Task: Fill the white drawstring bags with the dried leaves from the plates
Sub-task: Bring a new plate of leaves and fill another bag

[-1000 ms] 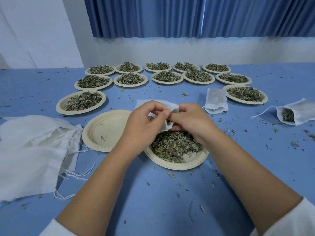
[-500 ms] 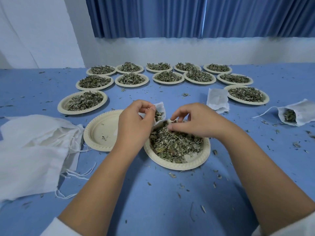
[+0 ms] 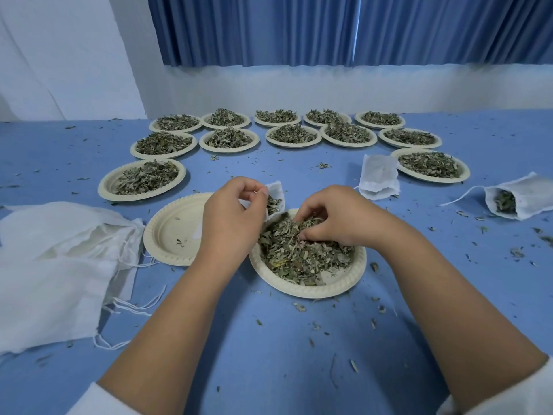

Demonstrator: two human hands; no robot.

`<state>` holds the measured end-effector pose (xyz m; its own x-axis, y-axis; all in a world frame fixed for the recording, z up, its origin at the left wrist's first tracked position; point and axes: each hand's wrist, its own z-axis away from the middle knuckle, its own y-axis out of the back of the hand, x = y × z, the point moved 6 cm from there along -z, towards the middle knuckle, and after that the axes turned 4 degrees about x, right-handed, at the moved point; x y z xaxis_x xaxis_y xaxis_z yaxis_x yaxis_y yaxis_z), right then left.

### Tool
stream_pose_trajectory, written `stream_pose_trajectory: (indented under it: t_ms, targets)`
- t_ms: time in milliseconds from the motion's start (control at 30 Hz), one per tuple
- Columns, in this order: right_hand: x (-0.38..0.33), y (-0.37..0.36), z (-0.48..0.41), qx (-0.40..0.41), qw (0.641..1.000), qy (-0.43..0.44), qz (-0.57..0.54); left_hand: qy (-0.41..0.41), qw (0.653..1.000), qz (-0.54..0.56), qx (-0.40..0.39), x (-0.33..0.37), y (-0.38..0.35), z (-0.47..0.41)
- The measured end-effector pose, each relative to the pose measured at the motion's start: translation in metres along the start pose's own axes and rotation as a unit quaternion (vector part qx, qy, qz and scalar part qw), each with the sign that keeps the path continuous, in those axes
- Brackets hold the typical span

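My left hand pinches the rim of a small white drawstring bag, holding its mouth open just above the near plate; some leaves show inside the bag. That plate holds a heap of dried leaves. My right hand sits in the heap with fingers curled around a pinch of leaves. An emptied plate lies to the left of the near one, partly behind my left wrist.
Several leaf-filled plates ring the far side of the blue table. A pile of empty white bags lies at the left. One flat bag and one filled bag on its side lie at the right. Leaf crumbs are scattered about.
Both hands first worked the bag's mouth together. My right hand then dropped into the leaf heap and closed on leaves, while my left kept the bag open.
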<state>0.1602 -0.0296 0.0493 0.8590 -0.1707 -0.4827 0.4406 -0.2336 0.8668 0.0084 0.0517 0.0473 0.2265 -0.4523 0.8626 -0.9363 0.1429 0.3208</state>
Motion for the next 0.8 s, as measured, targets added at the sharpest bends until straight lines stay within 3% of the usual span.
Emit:
stream_pose_trajectory:
  t_ms: [333,500,633,800]
  targets:
    - [0.004,0.027,0.007,0.055,0.967,-0.019,-0.247,0.019,1.0,0.018,0.003,-0.001,0.0,-0.002]
    - [0.005,0.032,0.005,0.088,0.918,-0.03,-0.386,0.033,0.999,0.038,-0.023,-0.001,-0.004,-0.001]
    - [-0.003,0.02,0.002,0.05,0.853,-0.042,-0.518,0.057,0.995,0.072,-0.04,-0.002,-0.008,0.0]
    - [-0.003,0.009,-0.001,0.048,0.816,-0.063,-0.572,0.092,0.986,0.121,-0.063,-0.002,-0.012,0.002]
